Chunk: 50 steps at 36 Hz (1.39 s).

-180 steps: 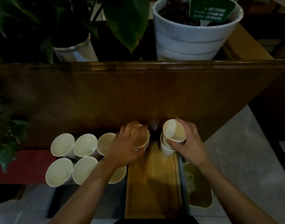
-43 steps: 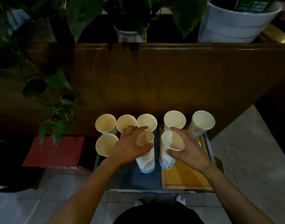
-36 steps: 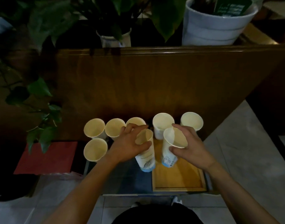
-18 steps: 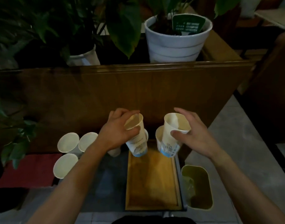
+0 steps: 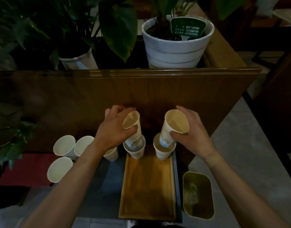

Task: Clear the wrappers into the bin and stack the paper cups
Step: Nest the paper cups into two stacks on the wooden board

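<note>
Left hand [image 5: 115, 130]: gripping a paper cup [image 5: 132, 129] near its rim, base lowered into the cup on the tray [image 5: 136, 149]
Right hand [image 5: 193, 132]: gripping a second cup [image 5: 172, 127], base seated in another tray cup [image 5: 163, 153]
Loose cups: three [image 5: 64, 145] [image 5: 83, 144] [image 5: 59, 169] upright and empty at left, a fourth [image 5: 111, 153] partly under the left forearm
Tray [image 5: 148, 186]: wooden, bare apart from the two far-end cups
Bin [image 5: 198, 195]: on floor right of tray, crumpled clear wrappers [image 5: 190, 193] inside
Surroundings: dim; wooden partition [image 5: 125, 92], potted plants [image 5: 176, 45] behind
</note>
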Available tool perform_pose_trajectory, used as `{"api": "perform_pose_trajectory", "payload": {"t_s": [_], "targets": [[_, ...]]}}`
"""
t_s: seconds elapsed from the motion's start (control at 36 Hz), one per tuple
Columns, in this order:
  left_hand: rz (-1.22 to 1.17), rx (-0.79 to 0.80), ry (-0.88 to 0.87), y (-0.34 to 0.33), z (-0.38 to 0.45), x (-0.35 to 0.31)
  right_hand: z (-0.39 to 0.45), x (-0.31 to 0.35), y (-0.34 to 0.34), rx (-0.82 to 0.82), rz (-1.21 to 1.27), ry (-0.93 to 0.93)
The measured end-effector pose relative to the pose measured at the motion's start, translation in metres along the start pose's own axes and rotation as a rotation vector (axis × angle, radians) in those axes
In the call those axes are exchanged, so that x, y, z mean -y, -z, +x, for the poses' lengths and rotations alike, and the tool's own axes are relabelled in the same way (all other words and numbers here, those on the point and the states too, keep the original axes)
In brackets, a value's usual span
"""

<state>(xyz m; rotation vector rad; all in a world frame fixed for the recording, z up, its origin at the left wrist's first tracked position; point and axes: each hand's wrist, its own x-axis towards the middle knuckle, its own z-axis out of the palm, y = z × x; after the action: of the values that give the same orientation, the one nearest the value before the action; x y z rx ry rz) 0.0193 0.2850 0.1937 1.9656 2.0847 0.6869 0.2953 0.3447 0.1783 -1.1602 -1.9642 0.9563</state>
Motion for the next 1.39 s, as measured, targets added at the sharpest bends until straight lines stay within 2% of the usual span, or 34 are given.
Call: {"api": "perform_pose_trajectory", "payload": {"t_s": [0.64,1.39], "targets": [[-0.021,0.016,-0.075,-0.041,-0.007,0.034,-0.001,-0.022,-0.043,0.031,-0.110,-0.114],[0.162,0.109,-0.095,-0.084,-0.023,0.038,-0.012,-0.061,-0.070,0.084,-0.204,-0.103]]}}
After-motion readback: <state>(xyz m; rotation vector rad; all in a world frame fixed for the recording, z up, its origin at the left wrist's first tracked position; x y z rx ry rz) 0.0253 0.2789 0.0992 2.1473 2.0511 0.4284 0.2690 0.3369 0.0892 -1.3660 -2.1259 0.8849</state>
